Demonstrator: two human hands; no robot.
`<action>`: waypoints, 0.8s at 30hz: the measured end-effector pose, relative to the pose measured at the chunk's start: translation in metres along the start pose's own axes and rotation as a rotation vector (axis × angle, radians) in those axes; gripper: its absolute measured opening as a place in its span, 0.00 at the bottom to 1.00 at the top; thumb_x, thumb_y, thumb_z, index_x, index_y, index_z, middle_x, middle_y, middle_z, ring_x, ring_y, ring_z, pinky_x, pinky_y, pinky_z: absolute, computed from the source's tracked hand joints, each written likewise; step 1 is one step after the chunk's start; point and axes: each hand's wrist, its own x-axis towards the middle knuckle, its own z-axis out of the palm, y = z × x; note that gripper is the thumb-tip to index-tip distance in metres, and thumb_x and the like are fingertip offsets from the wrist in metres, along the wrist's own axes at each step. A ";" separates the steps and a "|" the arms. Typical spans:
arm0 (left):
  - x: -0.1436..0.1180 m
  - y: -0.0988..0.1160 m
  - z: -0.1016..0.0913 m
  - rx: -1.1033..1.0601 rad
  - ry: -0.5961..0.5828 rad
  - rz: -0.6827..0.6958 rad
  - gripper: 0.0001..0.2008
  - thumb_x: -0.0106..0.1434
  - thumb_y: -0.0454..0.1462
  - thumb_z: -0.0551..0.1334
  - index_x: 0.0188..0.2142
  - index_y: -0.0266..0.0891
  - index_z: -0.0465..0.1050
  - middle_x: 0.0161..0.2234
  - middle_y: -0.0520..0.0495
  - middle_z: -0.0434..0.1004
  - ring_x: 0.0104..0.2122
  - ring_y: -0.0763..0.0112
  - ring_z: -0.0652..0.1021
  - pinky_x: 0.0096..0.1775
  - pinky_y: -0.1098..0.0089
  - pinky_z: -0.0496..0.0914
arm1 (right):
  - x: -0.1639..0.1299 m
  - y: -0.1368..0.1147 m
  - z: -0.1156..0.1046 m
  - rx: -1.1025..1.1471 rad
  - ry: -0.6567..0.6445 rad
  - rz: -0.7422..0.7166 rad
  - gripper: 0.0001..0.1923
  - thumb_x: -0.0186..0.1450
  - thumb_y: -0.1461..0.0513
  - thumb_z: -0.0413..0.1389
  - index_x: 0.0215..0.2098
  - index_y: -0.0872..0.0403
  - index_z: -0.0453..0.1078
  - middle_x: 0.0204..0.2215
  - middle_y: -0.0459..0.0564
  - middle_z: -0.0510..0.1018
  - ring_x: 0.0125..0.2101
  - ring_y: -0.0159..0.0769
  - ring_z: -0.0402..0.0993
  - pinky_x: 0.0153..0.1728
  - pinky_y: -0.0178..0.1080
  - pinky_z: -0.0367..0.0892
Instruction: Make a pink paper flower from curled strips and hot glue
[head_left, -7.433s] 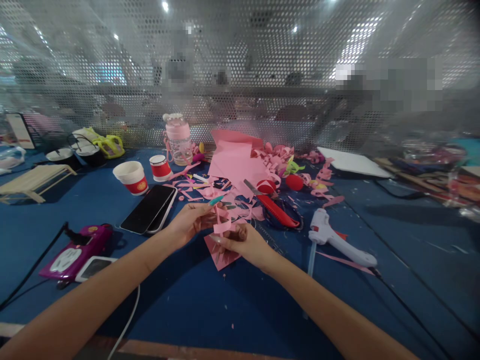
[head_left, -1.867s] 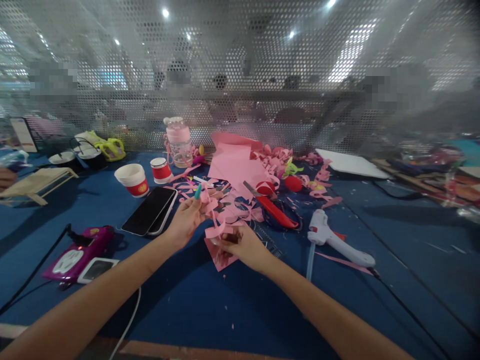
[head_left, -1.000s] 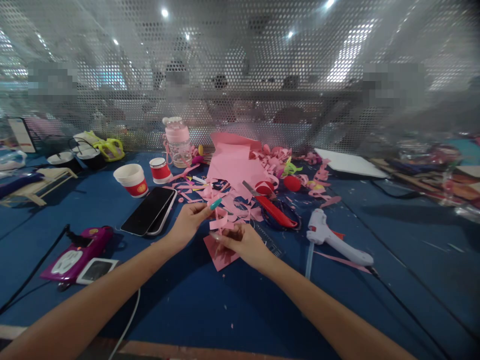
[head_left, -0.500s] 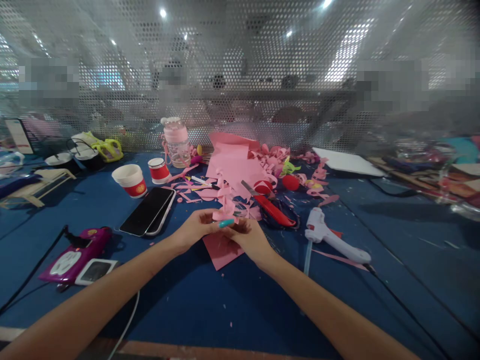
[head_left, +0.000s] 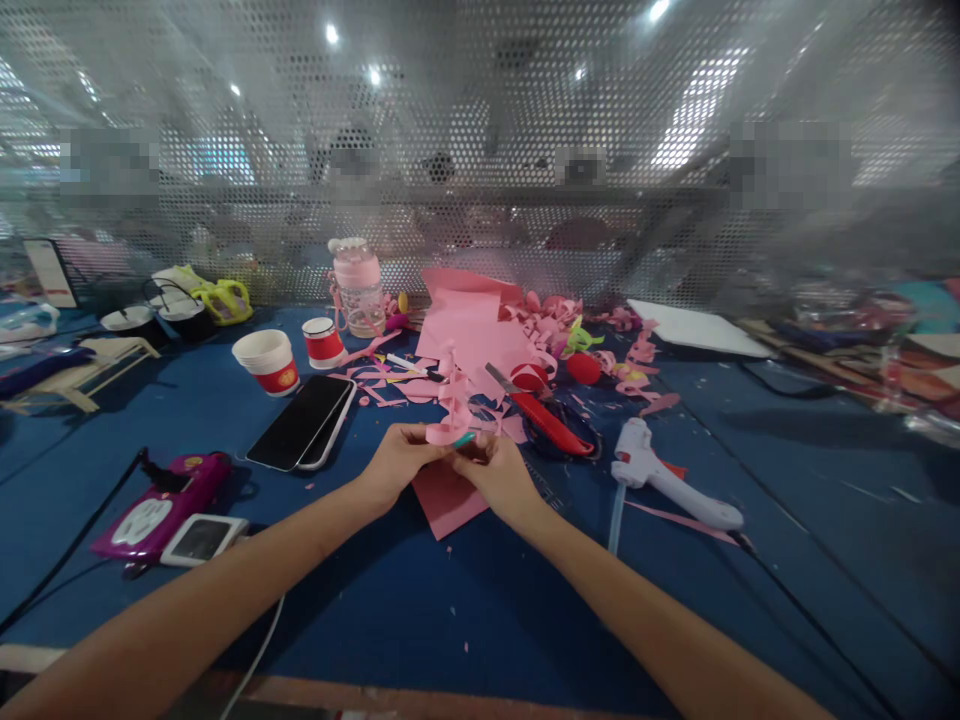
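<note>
Near the middle of the blue bench [head_left: 225, 400], the left hand [head_left: 397, 462] and right hand [head_left: 499, 475] met, fingertips pinched shut on 1 curled pink paper strip [head_left: 452, 405] standing up between them. A pink paper sheet [head_left: 446, 500] lay under them; red scissors [head_left: 551, 420] and a white glue gun [head_left: 671, 485] sat toward the right edge.

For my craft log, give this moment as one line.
left hand: pinching curled pink paper strip | right hand: pinching same strip | beneath: flat pink paper sheet | right: white glue gun
</note>
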 end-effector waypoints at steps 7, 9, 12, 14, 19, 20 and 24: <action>0.007 0.001 -0.006 -0.019 0.124 0.092 0.12 0.43 0.40 0.69 0.27 0.34 0.77 0.23 0.49 0.78 0.25 0.70 0.76 0.32 0.69 0.69 | 0.004 0.004 -0.001 -0.035 -0.030 0.005 0.16 0.48 0.55 0.61 0.31 0.57 0.69 0.28 0.51 0.77 0.26 0.34 0.73 0.28 0.38 0.69; 0.010 0.003 -0.009 -0.016 0.155 0.129 0.13 0.43 0.40 0.69 0.28 0.34 0.76 0.25 0.48 0.79 0.27 0.69 0.76 0.33 0.69 0.70 | 0.004 0.007 0.001 -0.029 0.006 0.019 0.20 0.47 0.54 0.62 0.33 0.57 0.67 0.30 0.52 0.76 0.27 0.35 0.73 0.27 0.39 0.70; 0.011 0.005 -0.013 -0.008 0.177 0.164 0.17 0.44 0.40 0.69 0.34 0.33 0.74 0.25 0.48 0.79 0.28 0.69 0.77 0.33 0.70 0.70 | 0.004 0.007 0.003 0.028 0.109 -0.029 0.28 0.43 0.54 0.65 0.39 0.56 0.63 0.37 0.55 0.74 0.34 0.37 0.73 0.35 0.41 0.71; 0.009 0.005 -0.012 0.001 0.164 0.174 0.22 0.44 0.38 0.69 0.40 0.33 0.71 0.24 0.50 0.78 0.26 0.71 0.77 0.32 0.71 0.69 | 0.002 0.005 0.004 0.083 0.153 -0.070 0.33 0.42 0.54 0.65 0.43 0.55 0.61 0.45 0.58 0.70 0.42 0.40 0.71 0.42 0.43 0.69; 0.001 0.004 -0.006 0.043 0.083 0.163 0.27 0.45 0.36 0.69 0.45 0.34 0.67 0.21 0.52 0.78 0.23 0.74 0.76 0.31 0.74 0.68 | 0.000 -0.009 -0.002 0.156 0.160 -0.108 0.35 0.44 0.52 0.64 0.48 0.54 0.61 0.54 0.58 0.63 0.52 0.44 0.62 0.49 0.46 0.63; 0.000 0.003 -0.004 0.049 0.067 0.157 0.26 0.45 0.36 0.69 0.44 0.34 0.66 0.21 0.53 0.77 0.22 0.75 0.76 0.30 0.74 0.68 | 0.000 -0.011 -0.003 0.168 0.145 -0.116 0.34 0.45 0.52 0.63 0.47 0.53 0.62 0.53 0.57 0.65 0.52 0.44 0.62 0.50 0.45 0.63; -0.004 -0.001 0.001 0.068 -0.012 0.143 0.28 0.45 0.36 0.69 0.45 0.34 0.65 0.19 0.53 0.76 0.22 0.73 0.76 0.32 0.73 0.68 | 0.001 -0.012 -0.005 0.181 0.159 -0.123 0.28 0.45 0.53 0.64 0.42 0.54 0.67 0.48 0.54 0.71 0.50 0.42 0.65 0.49 0.43 0.63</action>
